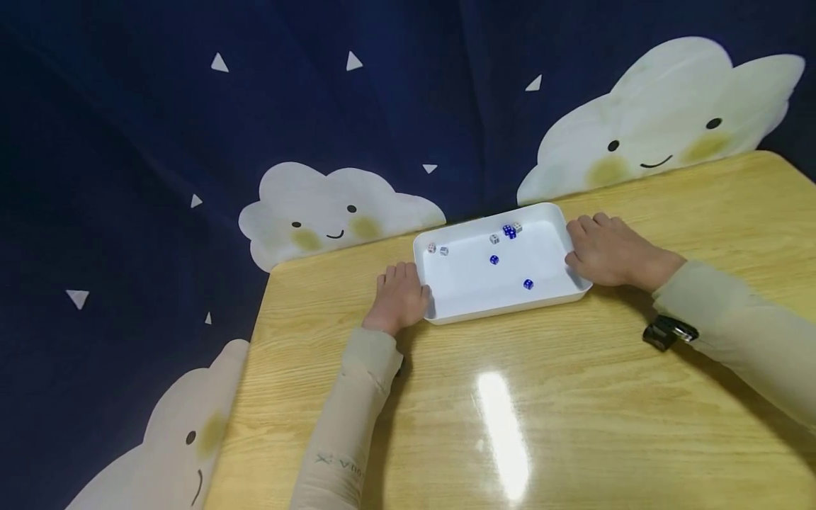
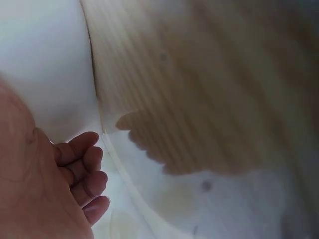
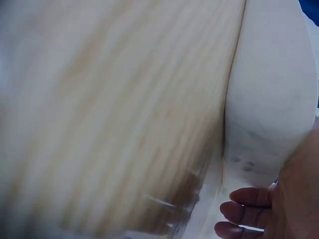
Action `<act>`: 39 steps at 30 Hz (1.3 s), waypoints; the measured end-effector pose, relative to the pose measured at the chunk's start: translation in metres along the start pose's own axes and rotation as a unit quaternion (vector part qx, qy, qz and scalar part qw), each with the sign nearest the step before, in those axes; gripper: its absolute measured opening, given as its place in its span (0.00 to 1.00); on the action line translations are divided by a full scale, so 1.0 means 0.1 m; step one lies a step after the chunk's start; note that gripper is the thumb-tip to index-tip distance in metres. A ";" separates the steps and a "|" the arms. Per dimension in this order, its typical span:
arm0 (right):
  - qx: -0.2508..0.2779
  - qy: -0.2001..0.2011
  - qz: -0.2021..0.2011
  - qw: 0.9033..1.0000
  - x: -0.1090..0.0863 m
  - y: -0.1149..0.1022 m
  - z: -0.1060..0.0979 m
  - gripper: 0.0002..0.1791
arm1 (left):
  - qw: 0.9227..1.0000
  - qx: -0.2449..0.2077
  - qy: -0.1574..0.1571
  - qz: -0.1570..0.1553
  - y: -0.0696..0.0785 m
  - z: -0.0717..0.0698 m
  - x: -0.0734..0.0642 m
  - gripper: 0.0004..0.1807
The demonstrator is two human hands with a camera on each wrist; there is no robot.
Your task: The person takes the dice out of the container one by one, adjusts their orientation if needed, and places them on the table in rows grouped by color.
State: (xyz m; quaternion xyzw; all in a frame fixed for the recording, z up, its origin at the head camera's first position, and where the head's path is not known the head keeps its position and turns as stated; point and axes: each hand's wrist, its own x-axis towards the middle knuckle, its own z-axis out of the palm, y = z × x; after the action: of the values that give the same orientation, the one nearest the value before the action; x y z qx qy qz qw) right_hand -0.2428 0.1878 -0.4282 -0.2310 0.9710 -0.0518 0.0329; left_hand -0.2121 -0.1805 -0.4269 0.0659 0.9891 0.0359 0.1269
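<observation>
A shallow white rectangular tray (image 1: pixel 472 297) sits toward the back of the wooden table, slightly angled. My left hand (image 1: pixel 400 296) grips its left end, thumb over the rim. At the opposite end my right hand (image 1: pixel 608 251) holds the rim, with its thumb on the inner side. Curled fingers (image 2: pixel 92 184) of the left hand show beside the tray wall in the left wrist view; right-hand fingers (image 3: pixel 244 214) appear likewise in the right wrist view. Inside lie several white dice (image 1: pixel 444 251) and several blue dice (image 1: pixel 528 284), spread apart except for a cluster near the back wall.
The wooden table (image 1: pixel 306 368) extends in front of the tray and to both sides. Behind it hangs a dark blue curtain (image 1: pixel 382 113) printed with smiling clouds. A black strap device (image 1: pixel 663 333) sits at the right wrist. Light glares off the tabletop near the front.
</observation>
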 end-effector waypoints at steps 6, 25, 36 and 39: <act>-0.001 0.013 -0.009 1.000 -0.06 -0.01 0.02 0.21 | 1.000 0.011 -0.002 0.007 0.02 0.01 -0.05 0.24; -0.004 0.021 -0.022 1.000 -0.30 -0.12 0.01 0.17 | 0.999 0.028 -0.005 0.018 0.08 0.04 -0.33 0.22; 0.009 0.009 -0.022 1.000 -0.43 -0.20 0.04 0.17 | 0.999 0.044 -0.011 0.025 0.07 0.07 -0.47 0.23; 0.013 0.013 -0.024 1.000 -0.46 -0.21 0.05 0.16 | 0.999 0.045 -0.010 0.025 0.06 0.07 -0.50 0.23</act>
State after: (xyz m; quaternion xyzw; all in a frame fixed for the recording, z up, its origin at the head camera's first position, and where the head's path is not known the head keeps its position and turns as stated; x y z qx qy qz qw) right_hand -0.1923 0.1896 -0.4293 -0.2532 0.9648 -0.0676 0.0224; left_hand -0.1620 -0.1807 -0.4207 0.0971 0.9864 -0.0063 0.1325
